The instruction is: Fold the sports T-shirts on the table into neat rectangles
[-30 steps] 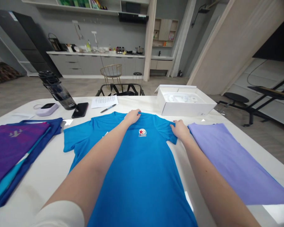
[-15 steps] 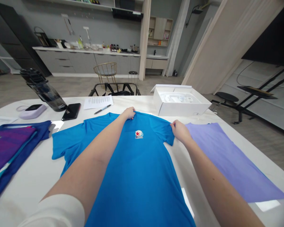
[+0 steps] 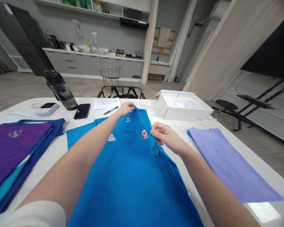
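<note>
A blue T-shirt [image 3: 132,170] lies spread over the front of the table, its collar at the far end. It bears a white print and a small red-and-white badge on the chest. My left hand [image 3: 127,108] is closed on the collar and shoulder edge. My right hand [image 3: 164,135] pinches the right sleeve part, which is folded inward beside the badge. The left sleeve lies outstretched, partly hidden behind my left forearm.
Folded purple and blue garments [image 3: 16,138] lie at left, a lilac folded garment [image 3: 229,164] at right. Farther back are a white open box [image 3: 184,113], a phone [image 3: 82,111], a black bottle [image 3: 63,93], a lilac device [image 3: 46,109], a pen [image 3: 110,110] and a paper sheet [image 3: 105,103].
My right hand has moved left, carrying the shirt's right sleeve inward toward the badge. My left hand still grips near the collar. The camera view has shifted a little.
</note>
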Demonstrator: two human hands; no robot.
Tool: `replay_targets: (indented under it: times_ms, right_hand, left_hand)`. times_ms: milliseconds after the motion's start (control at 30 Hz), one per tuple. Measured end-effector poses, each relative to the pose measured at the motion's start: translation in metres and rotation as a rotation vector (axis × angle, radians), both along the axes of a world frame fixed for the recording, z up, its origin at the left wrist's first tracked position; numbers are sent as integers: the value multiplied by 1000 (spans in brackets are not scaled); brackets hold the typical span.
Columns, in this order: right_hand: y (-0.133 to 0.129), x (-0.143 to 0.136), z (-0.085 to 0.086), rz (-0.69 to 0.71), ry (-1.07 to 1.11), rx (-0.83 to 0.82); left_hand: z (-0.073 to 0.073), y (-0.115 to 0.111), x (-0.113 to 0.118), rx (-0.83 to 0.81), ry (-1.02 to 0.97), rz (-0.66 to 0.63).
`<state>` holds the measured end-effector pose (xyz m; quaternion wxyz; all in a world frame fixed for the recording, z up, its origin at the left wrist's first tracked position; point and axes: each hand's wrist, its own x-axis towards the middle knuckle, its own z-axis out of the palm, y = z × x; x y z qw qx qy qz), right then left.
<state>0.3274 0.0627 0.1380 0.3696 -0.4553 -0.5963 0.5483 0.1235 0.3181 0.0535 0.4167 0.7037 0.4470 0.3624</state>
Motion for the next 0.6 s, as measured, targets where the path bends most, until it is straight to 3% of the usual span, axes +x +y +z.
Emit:
replay_targets:
  times_ms: [67,200,300,400,500,600]
  right_hand:
    - [7,-35,-13,76,35,-8]
    - [34,-80,-68,176,-49,16]
    - [65,-76,-101,-18,-289,212]
    - [105,-56,-113,-291,-581,451]
    - [148,-46,-115,-285,-802,506]
    - [181,-54,-121,-231,-955,436]
  left_hand:
    - [-7,-10,-10,-50,-59,30]
    - [-28,-36,-41,-93,1,133]
    - [-38,-64,-67,18,227,226]
    - [-36,-104,-82,64,491,243]
    - [-28,-147,-85,-3,658,212]
    - [-23,-179,-82,8,722,189]
